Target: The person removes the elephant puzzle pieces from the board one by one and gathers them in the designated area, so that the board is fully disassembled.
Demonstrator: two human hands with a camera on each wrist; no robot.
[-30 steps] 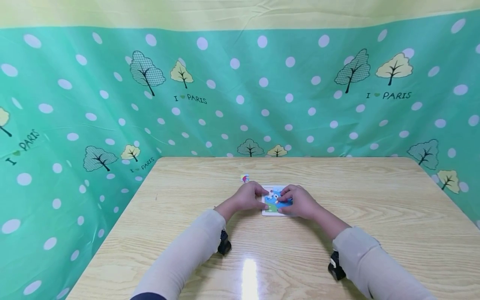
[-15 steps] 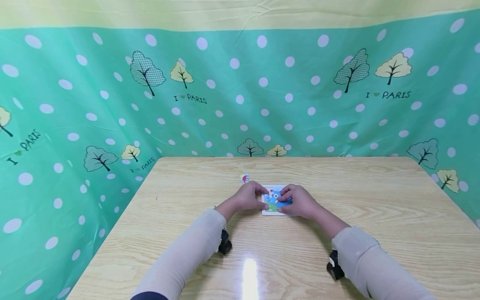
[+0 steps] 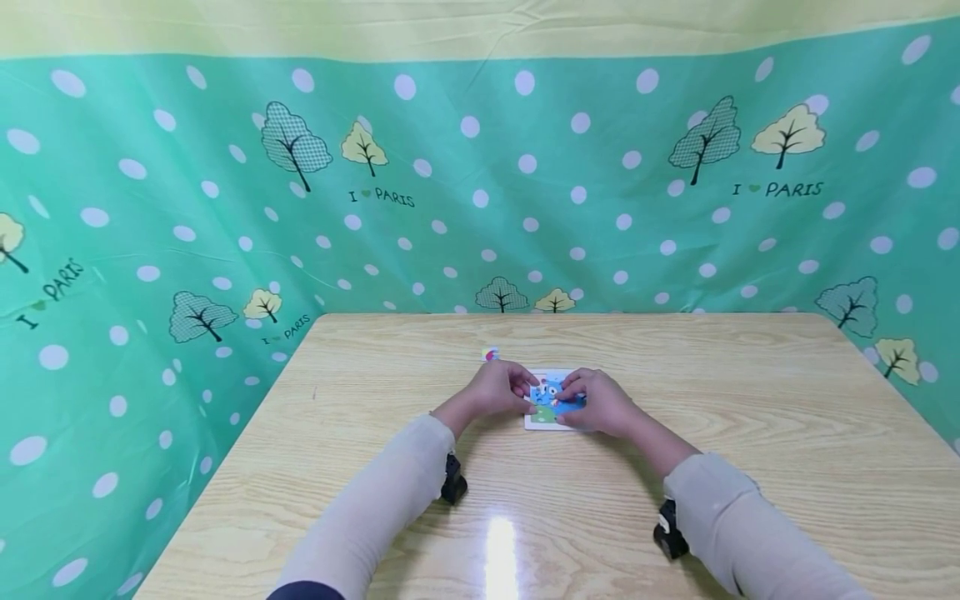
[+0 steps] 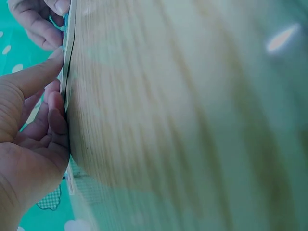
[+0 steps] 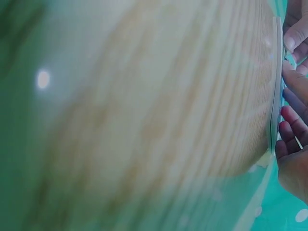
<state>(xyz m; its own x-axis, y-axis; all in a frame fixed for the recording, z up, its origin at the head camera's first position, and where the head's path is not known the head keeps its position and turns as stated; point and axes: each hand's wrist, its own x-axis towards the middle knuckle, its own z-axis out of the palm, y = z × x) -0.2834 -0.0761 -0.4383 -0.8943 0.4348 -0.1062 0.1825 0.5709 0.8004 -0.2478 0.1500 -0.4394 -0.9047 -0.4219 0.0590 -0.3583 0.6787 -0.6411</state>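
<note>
A small jigsaw puzzle point(image 3: 546, 414) in a white-edged frame lies flat on the table, with a blue cartoon animal over green ground. At its left side my left hand point(image 3: 497, 389) touches it with thumb and fingertips. From the right, my right hand point(image 3: 606, 406) covers part of the picture, its fingertips resting on the surface. The left wrist view shows the left thumb point(image 4: 44, 72) reaching straight to the board's edge. In the right wrist view, fingers point(image 5: 296, 82) lie against the thin board point(image 5: 276, 86). Whether a single piece sits under the fingers is hidden.
One loose puzzle piece point(image 3: 491, 354), yellow and red, lies just behind the left hand. The wooden table point(image 3: 720, 375) reaches back to a green dotted curtain point(image 3: 450, 167). A black wrist camera point(image 3: 453, 481) hangs beneath the left sleeve, another point(image 3: 670, 531) under the right.
My left hand has shifted very slightly, its fingers drawing a little apart at the board's left edge. The right hand stays nearly still on the puzzle.
</note>
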